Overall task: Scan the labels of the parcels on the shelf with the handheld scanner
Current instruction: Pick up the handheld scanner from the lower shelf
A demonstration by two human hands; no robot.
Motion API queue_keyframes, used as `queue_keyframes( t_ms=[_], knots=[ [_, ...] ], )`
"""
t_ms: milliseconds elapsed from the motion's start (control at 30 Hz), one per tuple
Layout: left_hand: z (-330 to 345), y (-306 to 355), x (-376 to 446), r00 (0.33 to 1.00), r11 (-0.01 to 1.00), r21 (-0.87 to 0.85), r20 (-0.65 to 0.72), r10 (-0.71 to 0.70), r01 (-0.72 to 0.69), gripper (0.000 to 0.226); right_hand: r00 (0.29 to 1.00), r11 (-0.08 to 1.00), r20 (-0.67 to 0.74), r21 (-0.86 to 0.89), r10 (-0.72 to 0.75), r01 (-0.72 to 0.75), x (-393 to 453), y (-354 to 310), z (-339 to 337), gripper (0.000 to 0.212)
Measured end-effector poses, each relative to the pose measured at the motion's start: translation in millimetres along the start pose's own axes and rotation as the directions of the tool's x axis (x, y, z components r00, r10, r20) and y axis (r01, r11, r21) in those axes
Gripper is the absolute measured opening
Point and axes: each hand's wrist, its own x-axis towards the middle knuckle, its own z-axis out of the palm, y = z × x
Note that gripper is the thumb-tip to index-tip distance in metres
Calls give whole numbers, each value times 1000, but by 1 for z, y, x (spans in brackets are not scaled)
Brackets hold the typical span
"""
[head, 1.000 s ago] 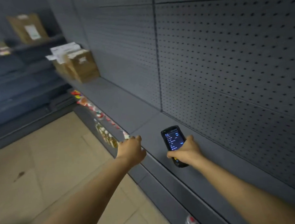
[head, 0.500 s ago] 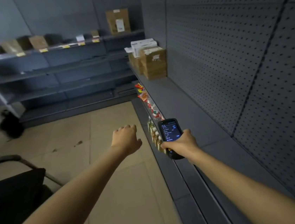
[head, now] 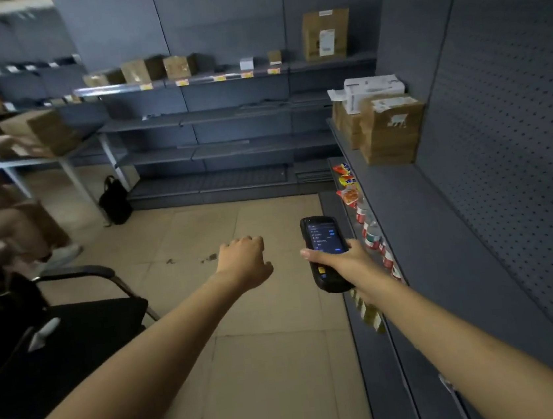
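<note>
The handheld scanner (head: 325,253) is gripped in the right hand (head: 350,263), fingers wrapped round its lower body, lit screen facing up and its long axis pointing away from the person along the edge of the right-hand shelf (head: 418,227). The left hand (head: 245,263) hangs over the floor just left of the scanner, loosely curled and holding nothing.

Taking the scanner as the landmark: the nearest parcels (head: 390,127) — a cluster of brown cartons with a white box on top — stand far beyond its nose and a little to its right, at the far end of that same shelf, against the pegboard back. Their labels (head: 396,121) show as pale patches, too small to read. More cartons sit on the back-wall shelving, further off and left of the scanner's line.

So the coming move probably turns on closing that gap along the shelf; the right hand, on the shelf side, is the nearer one — and already aimed roughly that way.
</note>
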Motion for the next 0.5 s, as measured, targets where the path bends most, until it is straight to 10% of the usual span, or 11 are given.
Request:
queue_keyframes(
  t_ms=[133,300,500],
  knots=[
    [-5,-36,59,999,1000,-10,-44,-17,17,41,999,976,42,218,10,-19,49,-29,24,89],
    [-5,-66,125,998,999,-53,-58,1,-4,42,990,936,139,345,22,-69,111,-55,41,113],
    [6,-77,199,1000,994,-110,9,29,-27,46,969,917,242,373,49,-140,178,-75,39,66]
  ],
)
